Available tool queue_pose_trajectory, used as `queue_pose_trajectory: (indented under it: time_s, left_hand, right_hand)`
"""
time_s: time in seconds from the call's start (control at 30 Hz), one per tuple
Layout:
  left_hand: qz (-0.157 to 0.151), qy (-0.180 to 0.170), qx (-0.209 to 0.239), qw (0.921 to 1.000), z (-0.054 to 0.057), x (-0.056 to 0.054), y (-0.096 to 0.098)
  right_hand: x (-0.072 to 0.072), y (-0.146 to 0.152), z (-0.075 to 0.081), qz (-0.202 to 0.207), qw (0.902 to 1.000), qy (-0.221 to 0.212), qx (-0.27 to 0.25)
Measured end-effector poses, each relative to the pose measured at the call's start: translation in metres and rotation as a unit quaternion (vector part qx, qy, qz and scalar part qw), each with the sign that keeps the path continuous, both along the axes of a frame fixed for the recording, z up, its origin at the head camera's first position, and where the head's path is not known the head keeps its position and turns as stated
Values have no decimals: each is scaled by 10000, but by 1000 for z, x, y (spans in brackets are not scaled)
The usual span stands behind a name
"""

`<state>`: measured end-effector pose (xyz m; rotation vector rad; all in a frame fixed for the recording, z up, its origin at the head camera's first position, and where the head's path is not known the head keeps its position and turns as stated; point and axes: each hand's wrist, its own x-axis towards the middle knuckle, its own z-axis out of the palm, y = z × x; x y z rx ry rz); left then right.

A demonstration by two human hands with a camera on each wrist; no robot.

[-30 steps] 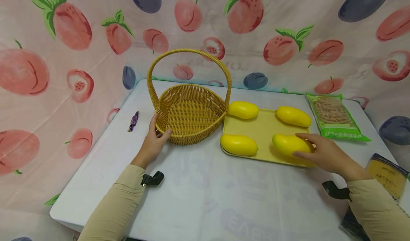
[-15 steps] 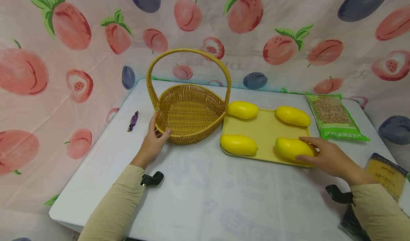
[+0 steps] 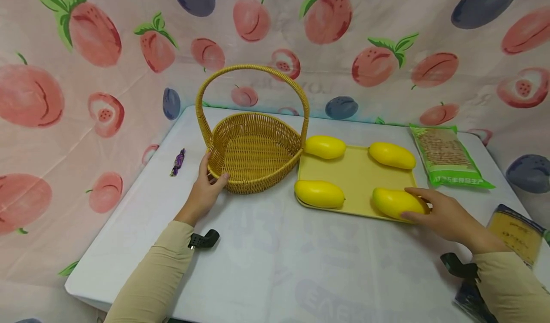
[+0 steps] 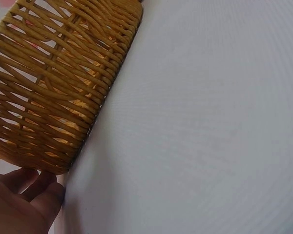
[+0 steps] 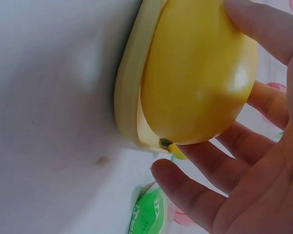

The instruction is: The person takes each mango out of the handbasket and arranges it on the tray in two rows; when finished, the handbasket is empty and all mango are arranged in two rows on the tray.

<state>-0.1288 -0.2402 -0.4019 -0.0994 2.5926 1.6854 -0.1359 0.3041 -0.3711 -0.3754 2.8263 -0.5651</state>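
A golden woven basket [image 3: 258, 151] with a tall arched handle stands on the white table. My left hand [image 3: 204, 192] holds its near left rim, thumb over the edge; in the left wrist view the fingertips sit against the wicker side [image 4: 53, 92]. My right hand [image 3: 449, 215] has thumb and fingers around the end of a yellow mango [image 3: 397, 203] at the near right corner of a yellow tray [image 3: 356, 175]. Close up, the mango [image 5: 200, 73] lies within the tray's rim. Other mangoes lie at the tray's near left [image 3: 319, 193], far left [image 3: 325, 147] and far right [image 3: 392, 155].
A green-edged food packet [image 3: 451, 156] lies right of the tray. A yellow packet [image 3: 515, 232] is near the right table edge, partly behind the right sleeve. One purple wrapped candy [image 3: 178, 162] lies left of the basket. Fruit-print cloth hangs behind the table.
My right hand and its mango have shifted a little to the right and toward me, down to the tray's near right corner. The left hand and basket stay put.
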Motion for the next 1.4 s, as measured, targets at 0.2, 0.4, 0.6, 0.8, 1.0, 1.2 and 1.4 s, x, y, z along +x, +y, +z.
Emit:
queue_pose_trajectory:
  time_s: [0.2,0.4,0.6,0.8,1.0,1.2,1.4]
  left_hand:
    - [2,-95,-1,10000,1,-1,0]
    - [0,21,-35,10000,-15,-7,-7]
    - [16,73,-55,10000,-14,-6,-6]
    - [72,24,-54,10000,-15,-6,-5]
    - [72,63,-35,9999,-15,-5,-5]
    - [35,65,45,10000,-16,-6,-6]
    - [18,26,85,10000,-16,-7,-7]
  right_hand:
    - [0,1,1,7,10000,69,53]
    - [0,4,2,-41,9999,-3,118]
    - [-1,8,3,-124,9996,-116,238]
    - [-2,14,4,-169,9993,-174,292]
    - [-4,19,5,-138,9991,-145,383]
    - [-5,24,7,-145,9987,-168,462]
    - [-5,27,11,-157,9981,-141,583]
